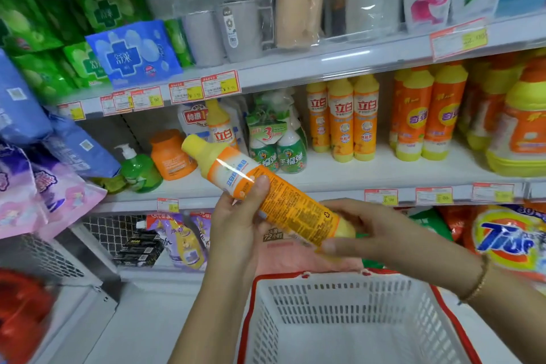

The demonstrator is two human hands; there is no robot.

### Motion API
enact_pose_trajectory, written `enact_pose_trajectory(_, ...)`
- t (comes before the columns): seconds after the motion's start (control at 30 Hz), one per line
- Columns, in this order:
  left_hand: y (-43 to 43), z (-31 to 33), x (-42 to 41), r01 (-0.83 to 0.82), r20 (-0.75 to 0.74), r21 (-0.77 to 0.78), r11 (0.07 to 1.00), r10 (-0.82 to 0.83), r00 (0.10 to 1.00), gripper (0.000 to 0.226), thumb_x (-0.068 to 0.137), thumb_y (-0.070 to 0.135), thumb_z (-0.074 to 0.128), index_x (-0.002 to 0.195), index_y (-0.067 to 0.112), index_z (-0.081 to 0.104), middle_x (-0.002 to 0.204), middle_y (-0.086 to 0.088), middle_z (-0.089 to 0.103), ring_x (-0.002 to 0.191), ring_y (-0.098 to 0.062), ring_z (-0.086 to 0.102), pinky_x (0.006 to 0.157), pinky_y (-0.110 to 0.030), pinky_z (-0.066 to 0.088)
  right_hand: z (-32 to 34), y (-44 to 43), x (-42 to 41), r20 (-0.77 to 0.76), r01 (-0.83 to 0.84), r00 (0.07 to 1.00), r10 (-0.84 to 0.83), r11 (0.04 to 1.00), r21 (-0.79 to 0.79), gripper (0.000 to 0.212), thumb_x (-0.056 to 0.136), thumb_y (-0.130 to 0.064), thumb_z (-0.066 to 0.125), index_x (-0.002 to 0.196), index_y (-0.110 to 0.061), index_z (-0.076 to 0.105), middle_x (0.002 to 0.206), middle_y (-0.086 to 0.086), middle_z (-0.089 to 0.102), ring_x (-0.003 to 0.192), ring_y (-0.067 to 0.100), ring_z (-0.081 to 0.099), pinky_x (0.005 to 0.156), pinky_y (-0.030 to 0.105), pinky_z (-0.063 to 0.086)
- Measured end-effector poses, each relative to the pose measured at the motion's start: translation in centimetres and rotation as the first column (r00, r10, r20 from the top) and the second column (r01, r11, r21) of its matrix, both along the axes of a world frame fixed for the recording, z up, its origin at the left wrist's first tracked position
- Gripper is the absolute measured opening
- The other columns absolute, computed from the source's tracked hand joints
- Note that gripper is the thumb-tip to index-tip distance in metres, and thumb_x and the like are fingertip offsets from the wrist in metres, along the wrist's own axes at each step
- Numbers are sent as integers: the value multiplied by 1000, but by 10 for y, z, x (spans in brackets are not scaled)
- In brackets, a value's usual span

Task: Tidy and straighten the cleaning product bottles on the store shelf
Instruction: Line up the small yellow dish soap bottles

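The orange bottle (266,190) is held tilted above the white basket (339,313). Its middle is gripped by the left hand (236,221). Its base is clasped by the right hand (369,230).

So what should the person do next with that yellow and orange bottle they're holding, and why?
Probably tip it upright and stand it on the middle shelf. The bottle lies slanted across both hands, cap up-left, with the left hand around its middle and the right hand at its base. Matching bottles already stand in a row there, with bare shelf in front of them.
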State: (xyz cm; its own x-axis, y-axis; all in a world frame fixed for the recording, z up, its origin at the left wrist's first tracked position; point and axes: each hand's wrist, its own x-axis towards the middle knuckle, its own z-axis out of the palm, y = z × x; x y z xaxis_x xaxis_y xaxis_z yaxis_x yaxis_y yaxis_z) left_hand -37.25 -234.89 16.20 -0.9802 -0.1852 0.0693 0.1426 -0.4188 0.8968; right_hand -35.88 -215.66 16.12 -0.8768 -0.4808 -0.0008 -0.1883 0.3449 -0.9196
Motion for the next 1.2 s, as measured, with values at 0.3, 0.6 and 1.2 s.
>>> enact_pose_trajectory(0.3,-3,-13,-12,292,321,-38,956,-265,909,53,69,46,59,107,9,62,93,-11,72,77,-20,71,67,-35,61,-1,-8,11,265,-42,964,27,998,50,26,81,-36,70,99,-20,63,87,6,72,77,23,69,76,37,57)
enact_pose_trajectory(0.6,5,-44,-13,375,541,118,919,-376,752,61,75,48,64,119,6,60,82,-13,74,67,-21,73,51,-28,57,3,-2,17,609,-75,786,105,994,-74,55,86,-58,44,82,-6,61,65,14,65,48,17,63,54,24,55)
enact_pose_trajectory(1.2,-13,-14,-39,94,-89,-750,654,-241,966,64,65,-6,82,107,35,56,105,19,67,100,5,61,82,-11,48,-49,-18,-56,-218,216,967,-134,884,413,46,89,-37,61,132,-26,47,124,-2,59,111,13,55,87,23,41)
